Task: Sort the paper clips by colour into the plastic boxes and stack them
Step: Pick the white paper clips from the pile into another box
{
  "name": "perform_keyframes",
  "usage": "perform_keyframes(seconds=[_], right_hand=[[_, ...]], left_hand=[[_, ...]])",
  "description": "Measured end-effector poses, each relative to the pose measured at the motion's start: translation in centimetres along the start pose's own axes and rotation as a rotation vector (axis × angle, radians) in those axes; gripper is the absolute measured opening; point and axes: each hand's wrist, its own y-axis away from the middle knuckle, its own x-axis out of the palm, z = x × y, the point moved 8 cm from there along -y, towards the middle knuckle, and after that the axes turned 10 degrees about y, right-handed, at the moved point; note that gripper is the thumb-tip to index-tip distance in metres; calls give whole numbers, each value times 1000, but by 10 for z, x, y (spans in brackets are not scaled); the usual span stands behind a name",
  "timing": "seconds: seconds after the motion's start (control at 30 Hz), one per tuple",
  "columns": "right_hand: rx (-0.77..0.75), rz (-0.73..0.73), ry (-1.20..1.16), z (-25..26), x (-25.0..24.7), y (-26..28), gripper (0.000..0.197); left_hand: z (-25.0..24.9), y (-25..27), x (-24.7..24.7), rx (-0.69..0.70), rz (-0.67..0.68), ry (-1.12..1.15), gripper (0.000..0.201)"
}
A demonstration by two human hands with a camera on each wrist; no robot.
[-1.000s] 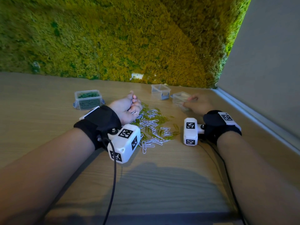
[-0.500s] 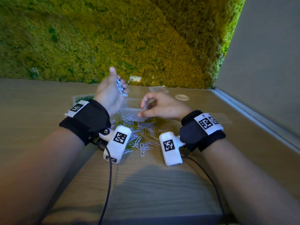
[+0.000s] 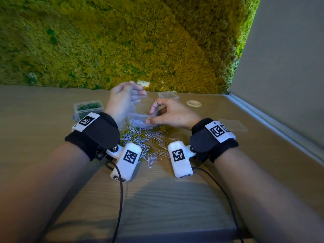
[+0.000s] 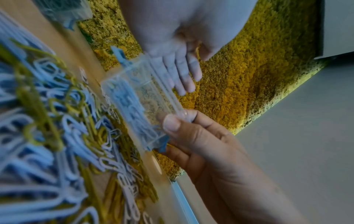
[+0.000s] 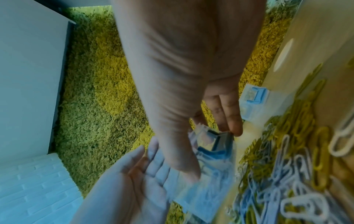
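My right hand (image 3: 168,114) pinches a clear plastic box (image 3: 140,120) by its end, thumb on the rim, tilted just above the pile. White paper clips lie in this box (image 4: 132,106). A loose pile of white and yellow paper clips (image 3: 145,139) covers the table between my wrists. My left hand (image 3: 126,97), blurred, hovers over the box's far side. Its fingers (image 4: 182,75) are straight, and in the right wrist view the left palm (image 5: 134,181) holds nothing. A box of green clips (image 3: 88,109) stands at the left.
Another clear box (image 3: 168,95) with a blue clasp (image 5: 254,95) sits at the back by the moss wall (image 3: 140,41). A round pale disc (image 3: 193,103) and a flat clear lid (image 3: 233,125) lie to the right. A grey wall (image 3: 289,85) bounds the table's right side.
My right hand fetched the clear box from the back right and brought it over the pile. My left hand lifted a bunch of white clips; now its palm is empty and the box holds white clips.
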Motion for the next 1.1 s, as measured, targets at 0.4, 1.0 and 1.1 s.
perform_keyframes(seconds=[0.4, 1.0, 1.1], right_hand=[[547, -198, 217, -101, -74, 22, 30], [275, 286, 270, -53, 26, -4, 72], [170, 300, 291, -39, 28, -4, 64]], left_hand=[[54, 31, 17, -501, 345, -522, 36], [65, 31, 5, -550, 464, -811, 73], [64, 29, 6, -522, 458, -831, 73]])
